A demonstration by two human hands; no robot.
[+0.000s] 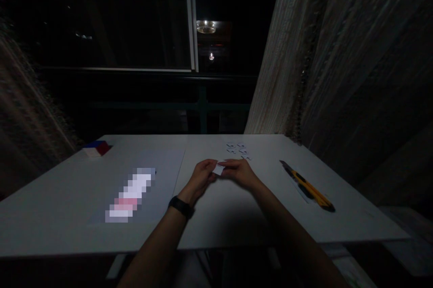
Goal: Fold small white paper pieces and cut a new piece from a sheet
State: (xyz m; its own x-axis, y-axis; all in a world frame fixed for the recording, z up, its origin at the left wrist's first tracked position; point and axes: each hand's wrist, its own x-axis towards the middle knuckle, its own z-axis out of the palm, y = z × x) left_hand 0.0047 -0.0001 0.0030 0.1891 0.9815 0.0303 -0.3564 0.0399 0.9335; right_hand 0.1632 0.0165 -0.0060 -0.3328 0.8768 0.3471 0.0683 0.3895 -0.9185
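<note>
Above the middle of the white table, my left hand and my right hand meet around a small white piece of paper. Fingers of both hands pinch it from either side, and they hide part of its edges. A dark band sits on my left wrist. Just beyond my right hand lie several small pieces with dark marks, laid out in rough rows; they are too small to make out.
A yellow and black utility knife lies at the right. On the left, a white sheet bears a bright pixelated oblong. A blue, red and white cube stands at the back left. Behind the table are curtains and a dark window.
</note>
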